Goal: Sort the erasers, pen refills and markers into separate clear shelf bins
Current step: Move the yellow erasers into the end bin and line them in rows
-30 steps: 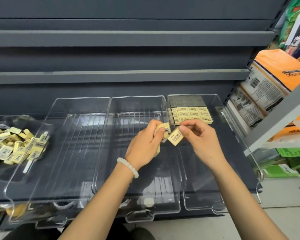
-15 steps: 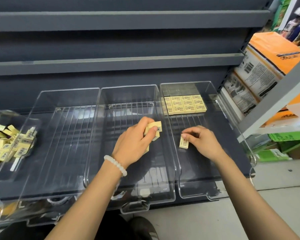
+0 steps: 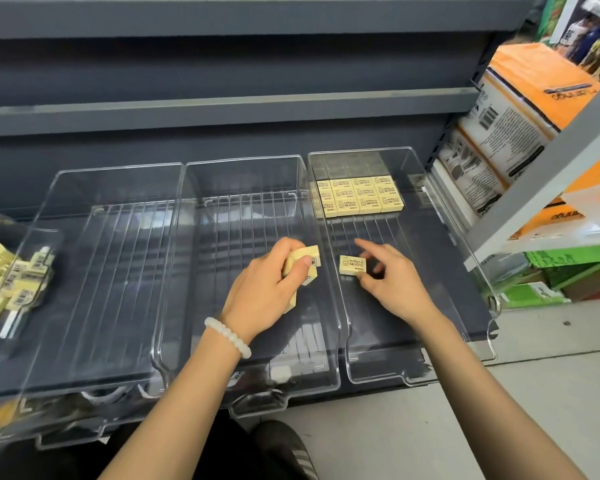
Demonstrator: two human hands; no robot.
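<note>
— Where am I working?
— In a shop, at a stationery aisle. I'm facing dark grey metal shelving point(image 3: 222, 109) with clear plastic bins point(image 3: 440, 216) lined up on one shelf.
— What else says shop?
— Identical packaged erasers point(image 3: 359, 197) stand in neat rows in one bin, more lie heaped in a tub point(image 3: 45, 271) on the left, and boxed goods point(image 3: 513, 109) with barcodes fill the rack on the right.
</note>
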